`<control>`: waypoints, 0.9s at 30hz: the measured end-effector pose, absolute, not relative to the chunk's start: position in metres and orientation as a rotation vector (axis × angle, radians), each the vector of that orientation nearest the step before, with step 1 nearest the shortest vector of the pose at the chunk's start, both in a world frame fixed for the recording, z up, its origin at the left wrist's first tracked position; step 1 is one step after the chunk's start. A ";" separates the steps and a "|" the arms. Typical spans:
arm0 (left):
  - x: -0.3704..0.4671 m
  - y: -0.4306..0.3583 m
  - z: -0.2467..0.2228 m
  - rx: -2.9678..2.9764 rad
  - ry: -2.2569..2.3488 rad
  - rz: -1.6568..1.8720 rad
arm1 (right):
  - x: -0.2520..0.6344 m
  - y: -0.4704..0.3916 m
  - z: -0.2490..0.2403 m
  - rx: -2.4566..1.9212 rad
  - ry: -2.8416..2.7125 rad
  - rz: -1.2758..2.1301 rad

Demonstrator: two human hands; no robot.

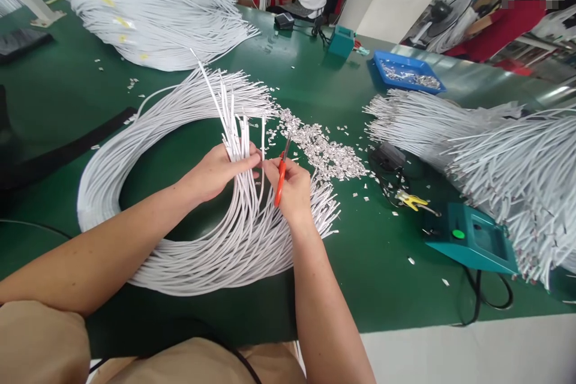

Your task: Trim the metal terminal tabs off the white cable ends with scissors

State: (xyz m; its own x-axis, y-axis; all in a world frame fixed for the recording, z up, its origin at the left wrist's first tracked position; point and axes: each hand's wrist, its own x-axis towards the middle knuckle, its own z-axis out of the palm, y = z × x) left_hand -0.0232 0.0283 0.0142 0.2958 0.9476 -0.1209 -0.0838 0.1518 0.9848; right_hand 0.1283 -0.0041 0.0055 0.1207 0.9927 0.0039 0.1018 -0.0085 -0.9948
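Note:
A large ring of thin white cables (202,264) lies on the green table in front of me. My left hand (222,171) is wrapped round a bunch of cable ends (230,135) lifted from the ring, its thumb across them. My right hand (292,186) holds red-handled scissors (281,179), their metal tip pointing away from me. Its thumb and forefinger also touch a single white cable (263,144) standing apart from the bunch. The two hands nearly meet. Just beyond them is a pile of small silvery-white scraps (330,153).
A second cable bundle (153,12) lies back left, and more cables (517,150) lie right. A teal device (472,237) with a green button stands front right, near a yellow-handled tool (410,200). A blue tray (407,72) sits at the back. Two people are beyond the table.

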 end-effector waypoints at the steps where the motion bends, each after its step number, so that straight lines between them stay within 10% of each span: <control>1: -0.023 0.029 0.015 1.071 0.970 0.988 | 0.128 -0.005 0.005 -1.365 -1.205 1.104; 27: -0.028 0.029 0.020 1.176 0.895 0.864 | 0.138 -0.004 0.008 -1.338 -1.163 1.056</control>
State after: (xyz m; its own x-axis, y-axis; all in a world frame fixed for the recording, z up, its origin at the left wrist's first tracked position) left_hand -0.0277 0.0295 0.0196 0.3977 0.9093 -0.1224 -0.0900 0.1714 0.9811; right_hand 0.1375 -0.0041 0.0081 0.1460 0.9893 0.0080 0.0875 -0.0049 -0.9961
